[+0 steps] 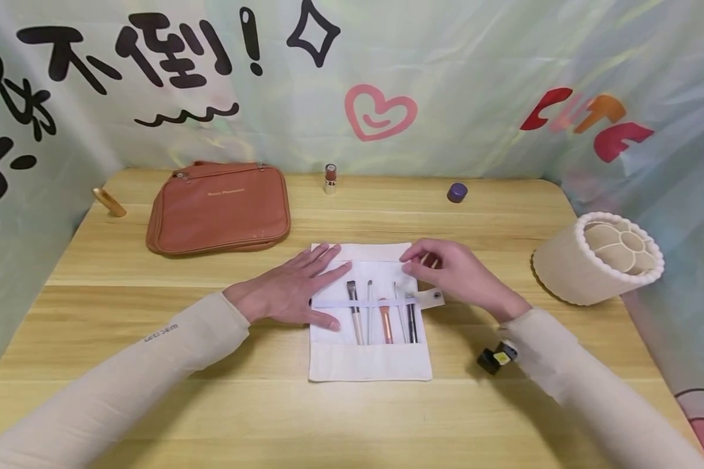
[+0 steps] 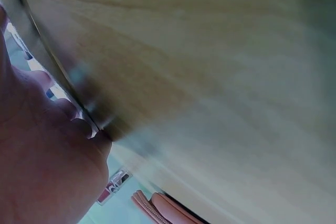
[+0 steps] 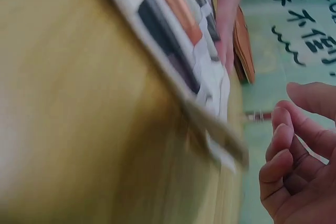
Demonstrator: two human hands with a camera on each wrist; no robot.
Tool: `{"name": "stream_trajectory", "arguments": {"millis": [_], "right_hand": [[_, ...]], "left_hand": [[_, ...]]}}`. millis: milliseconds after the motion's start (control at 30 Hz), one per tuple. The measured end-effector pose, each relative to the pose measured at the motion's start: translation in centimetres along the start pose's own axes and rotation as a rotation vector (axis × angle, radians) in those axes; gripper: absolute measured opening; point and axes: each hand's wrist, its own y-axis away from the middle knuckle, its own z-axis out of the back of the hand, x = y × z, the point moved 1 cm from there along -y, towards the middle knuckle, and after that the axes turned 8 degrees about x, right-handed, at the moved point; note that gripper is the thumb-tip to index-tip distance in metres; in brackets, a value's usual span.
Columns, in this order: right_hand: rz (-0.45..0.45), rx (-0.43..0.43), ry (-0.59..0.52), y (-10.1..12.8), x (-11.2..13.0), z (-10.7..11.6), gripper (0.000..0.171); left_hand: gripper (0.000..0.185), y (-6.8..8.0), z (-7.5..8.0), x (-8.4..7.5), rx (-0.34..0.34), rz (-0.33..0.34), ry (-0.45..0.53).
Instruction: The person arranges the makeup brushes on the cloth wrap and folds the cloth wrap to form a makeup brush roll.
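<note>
Head view, brown bag (image 1: 223,212): near the rear left corner of the bench (image 1: 258,423), likely set aside.
Left hand (image 1: 290,286): fingers straight, spread, gripping nothing; laid over the left edge of the brush roll (image 1: 369,363), probably keeping it flat.
Brush roll: unfolded mid-bench, between both hands; brushes (image 1: 385,322) under a band (image 1: 340,303), presumably against slipping.
Right hand (image 1: 463,270): fingers loosely curled, apparently empty; at roll's far right corner, contact unclear.
</note>
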Motion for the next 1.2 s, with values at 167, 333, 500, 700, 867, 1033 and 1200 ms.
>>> {"name": "stream_trajectory", "arguments": {"millis": [167, 333, 500, 700, 867, 1033, 1200], "right_hand": [[-0.053, -0.046, -0.008, 3.7, -1.9, 1.4, 0.022], [-0.131, -0.075, -0.012, 7.0, -4.0, 2.4, 0.026], [-0.208, -0.094, -0.011, 10.2, -6.2, 3.2, 0.032], [-0.214, -0.146, 0.015, 13.0, -9.0, 2.9, 0.027], [-0.233, -0.185, 0.064, 13.9, -10.8, 2.1, 0.029], [-0.218, -0.212, 0.133, 13.4, -10.7, 1.6, 0.031], [-0.246, -0.148, 0.182, 13.1, -9.5, 1.3, 0.025]], "left_hand": [[0.113, 0.1, 0.0, 0.0, 0.000, -0.005, 0.008], [0.112, 0.1, -0.1, 0.1, -0.001, -0.003, 0.009], [0.111, 0.0, -0.2, 0.1, 0.001, -0.006, 0.002], [0.111, 0.0, -0.1, 0.1, 0.005, -0.007, -0.007], [0.111, 0.1, 0.1, 0.1, 0.000, -0.008, -0.004], [0.111, 0.2, 0.1, 0.0, -0.001, -0.005, 0.002], [0.111, 0.1, 0.1, -0.1, 0.005, -0.009, 0.002]]}}
